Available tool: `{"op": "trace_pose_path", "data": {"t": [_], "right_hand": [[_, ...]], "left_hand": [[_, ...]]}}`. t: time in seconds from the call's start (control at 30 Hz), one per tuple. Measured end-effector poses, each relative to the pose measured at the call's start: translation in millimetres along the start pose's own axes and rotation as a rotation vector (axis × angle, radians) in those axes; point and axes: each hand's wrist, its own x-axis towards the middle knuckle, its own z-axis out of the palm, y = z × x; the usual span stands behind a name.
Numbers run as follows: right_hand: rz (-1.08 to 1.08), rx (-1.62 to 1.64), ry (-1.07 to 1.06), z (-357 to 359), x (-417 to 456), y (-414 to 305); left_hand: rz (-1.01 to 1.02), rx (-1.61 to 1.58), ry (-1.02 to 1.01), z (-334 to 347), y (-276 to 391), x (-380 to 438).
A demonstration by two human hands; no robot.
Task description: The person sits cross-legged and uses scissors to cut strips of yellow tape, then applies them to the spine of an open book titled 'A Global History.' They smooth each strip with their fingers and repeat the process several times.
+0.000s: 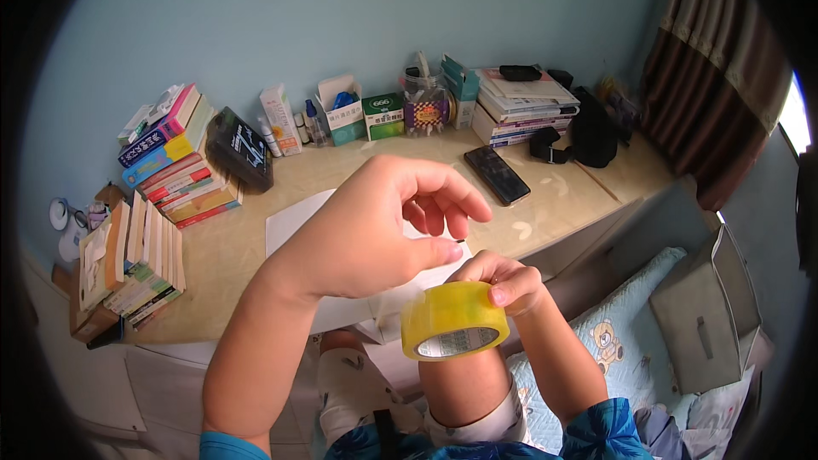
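My right hand (pixel 508 284) grips a roll of yellowish clear packing tape (pixel 455 316) by its rim, above my lap. Just above and left of the roll, my left hand (pixel 390 223) has its fingers curled, with thumb and forefinger apart and nothing seen between them. Whether a loose end of tape lies near the left hand is too faint to tell. White paper (pixel 297 220) lies on the desk behind and below my left hand, which partly hides it. A small dark tip shows beside the left thumb; what it belongs to is hidden.
A black smartphone (pixel 497 174) lies on the wooden desk (pixel 556 217). Stacked books (pixel 185 166) and a dark plastic case (pixel 239 148) stand left; boxes, a clear jar (pixel 425 102) and more books (pixel 524 108) line the wall. A grey fabric box (pixel 703 313) sits on bedding at right.
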Motion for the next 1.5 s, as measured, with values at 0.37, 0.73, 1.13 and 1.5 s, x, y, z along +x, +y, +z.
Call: {"op": "trace_pose_path", "data": {"t": [0.37, 0.73, 1.13, 1.5], "right_hand": [[-0.263, 0.404, -0.186, -10.8, -5.4, 31.3], [-0.251, 0.403, -0.188, -7.0, 2.7, 37.2], [-0.122, 0.401, -0.256, -7.7, 11.3, 37.8], [0.036, 0.249, -0.112, -1.5, 11.2, 40.3]], "left_hand": [[-0.252, -0.519, 0.340, 25.4, -83.3, -85.2], [-0.508, -0.718, 0.133, 50.7, -84.9, -117.0], [-0.552, -0.838, 0.097, 16.6, -35.6, -115.1], [-0.504, -1.184, 0.143, 4.8, -37.1, -102.3]]}}
